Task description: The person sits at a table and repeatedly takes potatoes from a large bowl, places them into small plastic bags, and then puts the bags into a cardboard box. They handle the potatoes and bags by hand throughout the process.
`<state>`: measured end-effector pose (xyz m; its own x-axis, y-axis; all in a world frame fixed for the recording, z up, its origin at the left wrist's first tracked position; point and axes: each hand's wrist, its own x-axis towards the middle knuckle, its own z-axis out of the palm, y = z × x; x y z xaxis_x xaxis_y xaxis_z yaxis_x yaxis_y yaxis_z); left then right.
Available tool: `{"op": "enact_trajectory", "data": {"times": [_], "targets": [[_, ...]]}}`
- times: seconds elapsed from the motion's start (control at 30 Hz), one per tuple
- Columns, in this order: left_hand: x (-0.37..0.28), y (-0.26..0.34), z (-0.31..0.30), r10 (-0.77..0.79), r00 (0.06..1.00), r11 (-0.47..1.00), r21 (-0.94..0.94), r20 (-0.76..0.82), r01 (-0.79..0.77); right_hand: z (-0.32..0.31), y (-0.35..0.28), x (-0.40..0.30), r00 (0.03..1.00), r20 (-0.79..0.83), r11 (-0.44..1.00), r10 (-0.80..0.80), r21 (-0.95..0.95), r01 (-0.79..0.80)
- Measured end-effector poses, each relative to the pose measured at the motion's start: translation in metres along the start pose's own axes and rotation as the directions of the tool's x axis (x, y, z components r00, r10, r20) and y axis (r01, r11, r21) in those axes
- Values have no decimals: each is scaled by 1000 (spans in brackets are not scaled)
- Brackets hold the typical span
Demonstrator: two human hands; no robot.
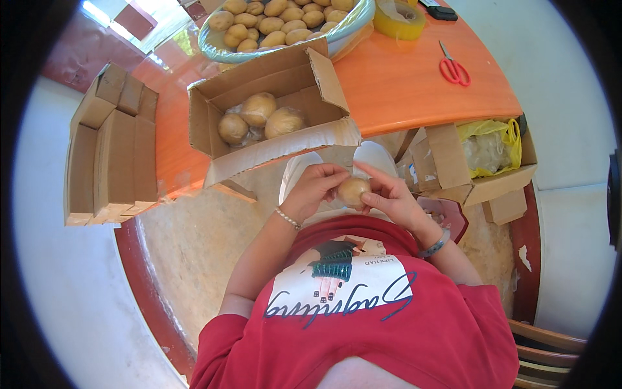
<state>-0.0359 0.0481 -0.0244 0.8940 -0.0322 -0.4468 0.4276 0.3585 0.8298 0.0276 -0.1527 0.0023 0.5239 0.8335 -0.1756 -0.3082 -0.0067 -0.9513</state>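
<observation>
A potato (354, 191), apparently in clear plastic film, is held between both hands above my lap. My left hand (316, 187), with a beaded bracelet at its wrist, has its fingertips at the potato's left side. My right hand (391, 197) grips it from the right, thumb low on its surface and index finger extended. Just beyond stands an open cardboard box (286, 148) at the table edge. Inside it sit several potatoes (258, 109) with clear plastic film around them.
Loose potatoes (291, 24) fill a plastic-lined basin (204, 44) at the back of the orange table (403, 92). Tape (401, 22) and red-handled scissors (455, 69) lie to the right. Cardboard boxes (114, 160) stand left; another box (449, 160) holds a yellow bag (514, 146).
</observation>
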Motion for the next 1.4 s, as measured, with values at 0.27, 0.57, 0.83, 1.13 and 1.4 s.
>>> {"op": "enact_trajectory", "data": {"times": [0.27, 0.57, 0.83, 1.13, 1.4], "targets": [[-5, -9, 10, 74, 997, 997, -23, -35, -75, 1, -3, 2, 997, -3, 981, 75, 180, -73], [-39, 6, 31, 602, 798, 712, 469, -24, -523, 4, -7, 3, 987, -160, 987, -20, 156, 45], [-41, 16, 38, 376, 927, 917, 143, 8, -373, 9, -9, -8, 992, -123, 997, -22, -78, 13], [-50, 34, 37, 272, 960, 962, -7, 70, -272, 1, -30, -8, 997, 46, 966, 70, 247, -79], [-75, 56, 45, 275, 961, 955, 106, 32, -277, 11, -52, -12, 995, 96, 998, -38, 62, 33]]}}
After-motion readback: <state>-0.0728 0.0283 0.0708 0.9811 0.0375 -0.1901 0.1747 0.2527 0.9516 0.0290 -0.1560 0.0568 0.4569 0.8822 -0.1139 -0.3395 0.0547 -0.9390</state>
